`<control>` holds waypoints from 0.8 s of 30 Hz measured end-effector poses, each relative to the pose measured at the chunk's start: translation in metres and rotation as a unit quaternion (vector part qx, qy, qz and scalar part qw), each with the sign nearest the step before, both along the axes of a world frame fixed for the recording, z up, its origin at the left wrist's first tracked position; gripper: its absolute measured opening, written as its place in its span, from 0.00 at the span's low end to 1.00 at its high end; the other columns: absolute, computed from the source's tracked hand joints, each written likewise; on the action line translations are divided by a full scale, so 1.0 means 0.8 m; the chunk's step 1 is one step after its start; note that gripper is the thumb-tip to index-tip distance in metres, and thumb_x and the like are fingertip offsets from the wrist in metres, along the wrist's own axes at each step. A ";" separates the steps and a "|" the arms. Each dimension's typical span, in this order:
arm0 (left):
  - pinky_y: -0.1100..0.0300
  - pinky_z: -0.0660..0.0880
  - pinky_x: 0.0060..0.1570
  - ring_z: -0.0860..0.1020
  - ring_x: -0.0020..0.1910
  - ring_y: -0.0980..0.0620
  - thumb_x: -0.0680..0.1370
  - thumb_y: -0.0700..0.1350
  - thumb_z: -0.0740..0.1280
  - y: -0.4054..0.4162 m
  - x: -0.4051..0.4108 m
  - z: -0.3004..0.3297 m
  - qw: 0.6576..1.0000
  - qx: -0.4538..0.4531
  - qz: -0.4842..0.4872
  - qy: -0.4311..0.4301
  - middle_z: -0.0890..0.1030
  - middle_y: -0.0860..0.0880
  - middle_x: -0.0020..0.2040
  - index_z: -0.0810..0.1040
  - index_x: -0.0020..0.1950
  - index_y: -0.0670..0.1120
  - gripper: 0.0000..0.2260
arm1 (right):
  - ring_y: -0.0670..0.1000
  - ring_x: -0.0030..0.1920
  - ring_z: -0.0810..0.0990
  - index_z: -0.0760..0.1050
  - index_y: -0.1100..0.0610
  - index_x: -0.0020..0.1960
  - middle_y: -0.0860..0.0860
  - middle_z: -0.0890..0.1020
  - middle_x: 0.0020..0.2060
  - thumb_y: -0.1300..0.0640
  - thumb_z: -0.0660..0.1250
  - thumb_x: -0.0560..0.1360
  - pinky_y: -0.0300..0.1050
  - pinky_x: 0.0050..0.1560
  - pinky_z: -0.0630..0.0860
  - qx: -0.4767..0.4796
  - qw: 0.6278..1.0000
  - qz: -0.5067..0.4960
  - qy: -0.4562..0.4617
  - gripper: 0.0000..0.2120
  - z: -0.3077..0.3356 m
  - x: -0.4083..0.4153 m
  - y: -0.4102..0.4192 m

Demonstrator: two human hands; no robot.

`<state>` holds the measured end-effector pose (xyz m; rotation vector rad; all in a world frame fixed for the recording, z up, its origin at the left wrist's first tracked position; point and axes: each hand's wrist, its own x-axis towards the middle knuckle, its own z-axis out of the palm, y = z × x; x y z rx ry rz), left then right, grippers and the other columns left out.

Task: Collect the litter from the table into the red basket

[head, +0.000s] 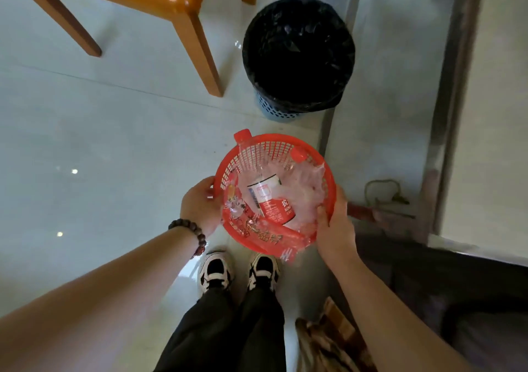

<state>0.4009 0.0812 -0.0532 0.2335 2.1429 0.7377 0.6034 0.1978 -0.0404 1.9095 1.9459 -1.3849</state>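
Both hands carry the round red basket (274, 154), a plastic lattice bowl, above the glossy pale floor (100, 143). The left hand (201, 204) curls its grip around the left rim; the right hand (335, 226) clasps the right rim, thumb inside. Inside lie crumpled clear bottles (271, 197) with red caps and labels, plus a shiny red wrapper (257, 231). Just ahead stands a round bin (298, 54) lined with crinkled black film, beside an orange chair (183, 14).

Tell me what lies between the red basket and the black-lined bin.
Only bare pale floor separates the red basket from the black-lined bin in the head view.
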 end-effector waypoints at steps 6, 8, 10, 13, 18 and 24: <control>0.75 0.70 0.23 0.79 0.33 0.61 0.81 0.49 0.64 0.042 -0.013 -0.112 0.997 0.002 -0.038 0.063 0.82 0.53 0.43 0.80 0.60 0.47 0.11 | 0.58 0.65 0.73 0.44 0.46 0.77 0.55 0.71 0.69 0.55 0.53 0.82 0.47 0.59 0.69 0.038 0.999 0.012 0.015 0.27 -0.110 -0.018 0.037; 0.74 0.70 0.25 0.79 0.34 0.61 0.81 0.49 0.64 0.050 -0.015 -0.133 0.996 0.007 -0.044 0.075 0.82 0.53 0.44 0.80 0.60 0.47 0.11 | 0.57 0.66 0.73 0.42 0.46 0.77 0.54 0.69 0.70 0.55 0.53 0.82 0.43 0.56 0.67 0.028 1.000 0.011 0.010 0.28 -0.131 -0.022 0.043; 0.70 0.70 0.31 0.80 0.40 0.55 0.81 0.50 0.63 0.056 -0.019 -0.149 0.995 0.002 -0.054 0.082 0.83 0.50 0.49 0.78 0.63 0.47 0.13 | 0.58 0.64 0.74 0.40 0.45 0.77 0.55 0.69 0.70 0.55 0.53 0.82 0.47 0.58 0.71 0.013 1.000 0.018 0.005 0.29 -0.147 -0.027 0.048; 0.71 0.66 0.33 0.77 0.44 0.53 0.82 0.48 0.61 0.061 -0.021 -0.162 0.993 0.001 -0.072 0.098 0.83 0.47 0.55 0.76 0.66 0.46 0.14 | 0.60 0.62 0.75 0.37 0.44 0.76 0.57 0.71 0.68 0.51 0.53 0.81 0.60 0.61 0.74 0.010 0.999 0.025 -0.017 0.31 -0.158 -0.034 0.048; 0.51 0.80 0.48 0.81 0.51 0.45 0.83 0.52 0.58 0.053 -0.034 -0.156 0.996 0.001 -0.082 0.046 0.82 0.44 0.59 0.73 0.70 0.46 0.19 | 0.60 0.64 0.74 0.38 0.46 0.76 0.57 0.70 0.69 0.52 0.54 0.81 0.56 0.60 0.73 -0.015 0.999 0.008 -0.037 0.31 -0.156 -0.029 0.045; 0.52 0.67 0.66 0.72 0.68 0.43 0.83 0.52 0.55 0.049 -0.052 -0.094 0.984 -0.069 -0.147 0.065 0.75 0.42 0.70 0.65 0.77 0.45 0.23 | 0.59 0.72 0.64 0.52 0.56 0.76 0.58 0.62 0.73 0.56 0.53 0.81 0.59 0.69 0.65 0.021 0.995 0.088 -0.049 0.25 -0.107 -0.030 0.049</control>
